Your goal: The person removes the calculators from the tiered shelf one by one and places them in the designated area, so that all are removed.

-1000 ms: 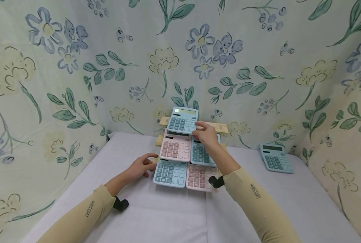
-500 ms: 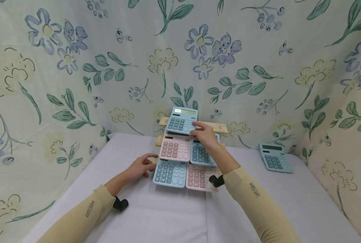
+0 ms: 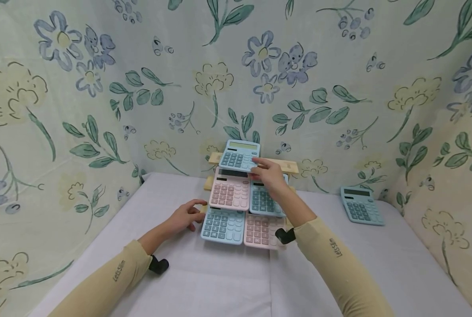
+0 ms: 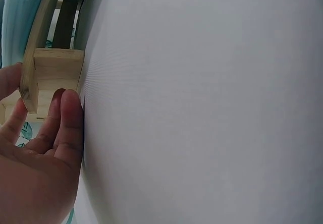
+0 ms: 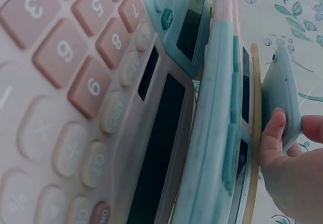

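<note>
My right hand (image 3: 270, 177) pinches the lower right edge of a light blue calculator (image 3: 239, 155) at the top of a wooden display rack (image 3: 281, 165). In the right wrist view, this calculator (image 5: 283, 95) shows edge-on between thumb and fingers, tilted above the rack's top board. Below it stand a pink calculator (image 3: 228, 189) and a blue calculator (image 3: 262, 200), the latter partly behind my right hand. The bottom row has a light blue calculator (image 3: 221, 225) and a pink calculator (image 3: 259, 231). At the rack's lower left, my left hand (image 4: 45, 153) grips the wooden end piece (image 4: 30, 77).
Another blue calculator (image 3: 362, 206) lies apart on the white-covered table (image 3: 220, 281), toward the right. Flower-patterned cloth (image 3: 236, 66) hangs close behind the rack and along both sides.
The top light blue calculator has tipped to a flatter angle, its lower edge rising slightly, with my right hand still on it. My left hand keeps its place at the rack.
</note>
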`<state>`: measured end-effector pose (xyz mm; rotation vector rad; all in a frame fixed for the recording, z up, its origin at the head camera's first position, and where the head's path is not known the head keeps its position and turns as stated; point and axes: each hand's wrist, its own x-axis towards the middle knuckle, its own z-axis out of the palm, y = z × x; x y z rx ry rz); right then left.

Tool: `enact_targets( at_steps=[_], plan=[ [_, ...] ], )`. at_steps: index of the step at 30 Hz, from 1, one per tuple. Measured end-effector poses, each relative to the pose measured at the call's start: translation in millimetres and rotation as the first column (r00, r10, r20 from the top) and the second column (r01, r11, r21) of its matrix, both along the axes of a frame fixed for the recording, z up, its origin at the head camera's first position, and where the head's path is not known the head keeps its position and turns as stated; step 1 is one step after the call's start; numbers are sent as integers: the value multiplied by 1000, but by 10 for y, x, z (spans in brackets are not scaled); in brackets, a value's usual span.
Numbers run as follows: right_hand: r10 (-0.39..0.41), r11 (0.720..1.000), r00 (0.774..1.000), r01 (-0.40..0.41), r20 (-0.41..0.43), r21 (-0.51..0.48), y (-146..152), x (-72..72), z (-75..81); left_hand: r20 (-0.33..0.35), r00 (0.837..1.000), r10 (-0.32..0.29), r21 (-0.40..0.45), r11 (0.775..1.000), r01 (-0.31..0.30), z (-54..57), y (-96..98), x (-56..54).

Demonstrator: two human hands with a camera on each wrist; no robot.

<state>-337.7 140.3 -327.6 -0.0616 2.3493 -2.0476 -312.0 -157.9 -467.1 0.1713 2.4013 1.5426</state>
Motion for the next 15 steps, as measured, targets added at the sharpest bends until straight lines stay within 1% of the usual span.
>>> enact_targets(
  at_steps=[3, 7, 9, 15],
  plan=[
    [5, 1000, 1000, -4, 1, -15, 23, -11, 3, -4, 1000, -5, 0, 1000, 5, -1, 9, -18],
    [19, 998, 1000, -19, 1, -59, 45, -25, 8, -13, 1000, -3, 8, 1000, 3, 16, 10, -27],
    [27, 997, 1000, -27, 7, -75, 54, -19, 13, -11, 1000, 1, 7, 1000, 0, 23, 6, -19],
    [10, 994, 999, -6, 43, -105, 117, 3, -3, 0, 1000, -4, 0, 1000, 4, 23, 1, 11]
  ],
)
